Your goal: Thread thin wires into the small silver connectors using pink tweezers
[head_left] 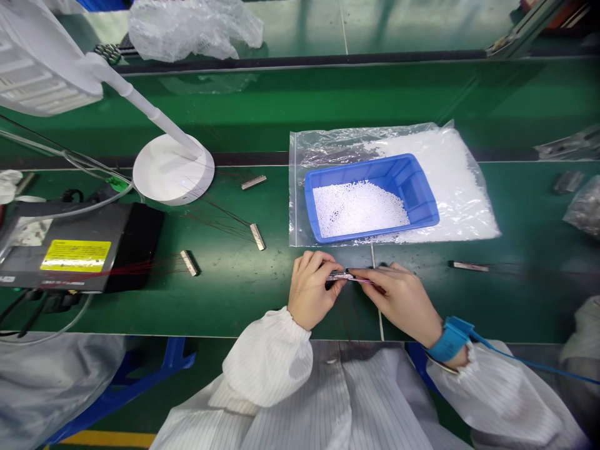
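Note:
My left hand (311, 289) is closed, pinching a small rectangular metallic part (336, 275) between thumb and fingers above the front of the green bench. Meeting it from the right is my right hand (398, 297), also closed, with fingertips at the part's right end. A thin pinkish, stick-like thing (362, 280) shows at the right fingertips; its kind is unclear. Just beyond both hands, a blue plastic bin (424, 184) holds small white beads (359, 209). It rests on a clear zip bag (300, 187) full of similar white beads. A blue wrist strap (450, 339) circles my right wrist.
Similar small parts with fine wires lie on the bench: one part (257, 237), another (190, 263), a third (254, 182) and one at right (469, 266). A white lamp (173, 172) and a dark box (94, 244) with cables stand left. A co-worker's sleeve (581, 337) shows right.

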Demonstrator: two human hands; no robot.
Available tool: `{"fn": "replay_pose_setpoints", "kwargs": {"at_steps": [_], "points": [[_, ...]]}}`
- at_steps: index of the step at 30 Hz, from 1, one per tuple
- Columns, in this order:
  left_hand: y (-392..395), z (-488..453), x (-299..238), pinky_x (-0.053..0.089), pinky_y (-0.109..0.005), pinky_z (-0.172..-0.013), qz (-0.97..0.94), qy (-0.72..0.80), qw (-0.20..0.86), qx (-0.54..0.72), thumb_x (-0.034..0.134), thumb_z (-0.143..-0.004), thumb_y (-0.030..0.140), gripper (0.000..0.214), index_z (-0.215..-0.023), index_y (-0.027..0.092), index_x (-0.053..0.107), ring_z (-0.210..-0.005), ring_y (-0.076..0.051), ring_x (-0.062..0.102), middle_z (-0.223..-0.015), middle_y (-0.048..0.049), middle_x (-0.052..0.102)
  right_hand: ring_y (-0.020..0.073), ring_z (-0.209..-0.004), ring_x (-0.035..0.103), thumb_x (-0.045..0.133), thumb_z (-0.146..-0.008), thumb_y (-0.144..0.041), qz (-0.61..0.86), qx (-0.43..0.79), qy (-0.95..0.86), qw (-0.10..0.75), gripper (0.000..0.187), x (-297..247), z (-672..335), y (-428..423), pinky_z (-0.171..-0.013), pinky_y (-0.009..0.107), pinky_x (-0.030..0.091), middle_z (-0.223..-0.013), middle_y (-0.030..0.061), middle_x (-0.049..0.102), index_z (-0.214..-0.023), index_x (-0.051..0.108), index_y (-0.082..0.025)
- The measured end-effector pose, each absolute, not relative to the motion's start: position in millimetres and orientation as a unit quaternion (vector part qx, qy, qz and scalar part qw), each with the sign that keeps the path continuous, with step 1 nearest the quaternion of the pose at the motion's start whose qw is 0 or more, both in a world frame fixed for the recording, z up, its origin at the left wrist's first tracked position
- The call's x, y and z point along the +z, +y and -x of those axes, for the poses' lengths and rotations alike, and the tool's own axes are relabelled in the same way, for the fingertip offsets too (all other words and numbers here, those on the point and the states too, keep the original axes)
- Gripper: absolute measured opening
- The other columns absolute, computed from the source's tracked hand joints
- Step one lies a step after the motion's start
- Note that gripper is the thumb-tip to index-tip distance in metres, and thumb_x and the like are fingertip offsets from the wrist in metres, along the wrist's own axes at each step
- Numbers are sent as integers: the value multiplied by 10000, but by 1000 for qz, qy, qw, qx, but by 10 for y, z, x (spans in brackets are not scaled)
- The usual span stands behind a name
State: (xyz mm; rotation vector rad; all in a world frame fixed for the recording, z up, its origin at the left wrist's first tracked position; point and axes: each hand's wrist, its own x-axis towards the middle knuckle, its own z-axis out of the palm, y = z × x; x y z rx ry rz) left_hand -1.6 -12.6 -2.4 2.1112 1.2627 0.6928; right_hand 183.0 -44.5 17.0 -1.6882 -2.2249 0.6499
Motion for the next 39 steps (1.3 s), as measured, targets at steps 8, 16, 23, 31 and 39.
{"fn": "replay_pose_setpoints", "kwargs": {"at_steps": [8,16,23,31,39], "points": [[-121,-10,-17,384,-370,-789,-797,465,283,262,623,-836,228,54,-881,209,647,-913,-204,513,-927,-38,617,151,-581,578,472,-905,-269,613,258,-728,169,231,221,-1859,-392,-625,304,408,-625,-17,656,-1042,655,-240],[-117,-6,-18,388,-372,-806,-798,467,282,257,617,-838,226,67,-895,215,652,-920,-204,513,-935,-38,619,118,-492,485,493,-904,-356,606,199,-747,190,222,146,-1883,-412,-589,291,350,-517,-36,515,-900,664,-214],[-116,-3,-27,382,-362,-777,-798,465,282,261,613,-845,237,60,-887,209,646,-911,-203,511,-930,-39,624,106,-533,515,516,-899,-278,582,191,-762,209,169,139,-1827,-357,-615,291,317,-579,-33,584,-874,668,-210],[-118,-6,-42,382,-361,-774,-798,464,280,264,609,-853,259,66,-871,205,643,-899,-201,506,-926,-38,633,119,-579,567,530,-892,-280,586,203,-760,194,161,93,-1835,-318,-633,296,328,-647,-17,658,-889,671,-202],[-118,-7,-49,380,-357,-779,-797,464,279,266,622,-845,251,59,-875,208,647,-900,-197,508,-925,-33,632,121,-561,540,534,-884,-258,584,250,-753,171,157,132,-1905,-267,-626,296,365,-659,-39,673,-935,682,-245]]}}
